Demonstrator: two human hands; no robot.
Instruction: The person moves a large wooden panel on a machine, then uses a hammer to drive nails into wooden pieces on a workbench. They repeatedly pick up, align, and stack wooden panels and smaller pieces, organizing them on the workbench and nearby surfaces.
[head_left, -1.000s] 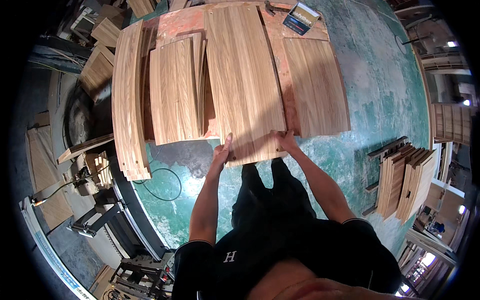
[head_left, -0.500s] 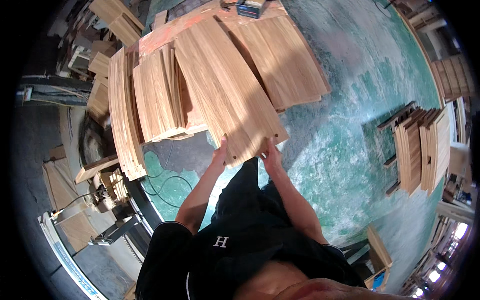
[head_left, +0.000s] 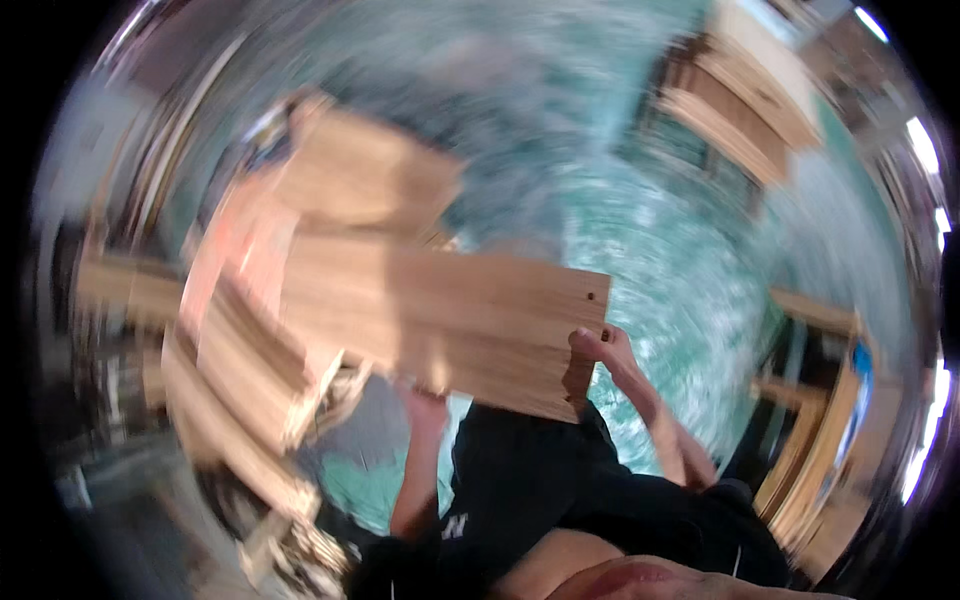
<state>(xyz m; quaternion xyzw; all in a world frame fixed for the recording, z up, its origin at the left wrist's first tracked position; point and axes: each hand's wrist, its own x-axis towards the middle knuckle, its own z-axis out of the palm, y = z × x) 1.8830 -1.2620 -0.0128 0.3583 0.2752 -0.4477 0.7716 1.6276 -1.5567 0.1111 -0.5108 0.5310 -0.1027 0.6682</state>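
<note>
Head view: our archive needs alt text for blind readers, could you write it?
A person's two bare hands, left hand and right hand, grip the near end of a long pale wooden board above a green floor. The picture is heavily motion-blurred; more wooden boards lie stacked at left.

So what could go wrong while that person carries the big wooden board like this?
The wooden board is gripped only at its near end, by the right hand at a corner and the left hand under the edge, so its long far end might dip or slip. The far end also hangs over the stacked panels and could knock them. The view is badly blurred, so footing on the green floor may be hard to judge.
</note>
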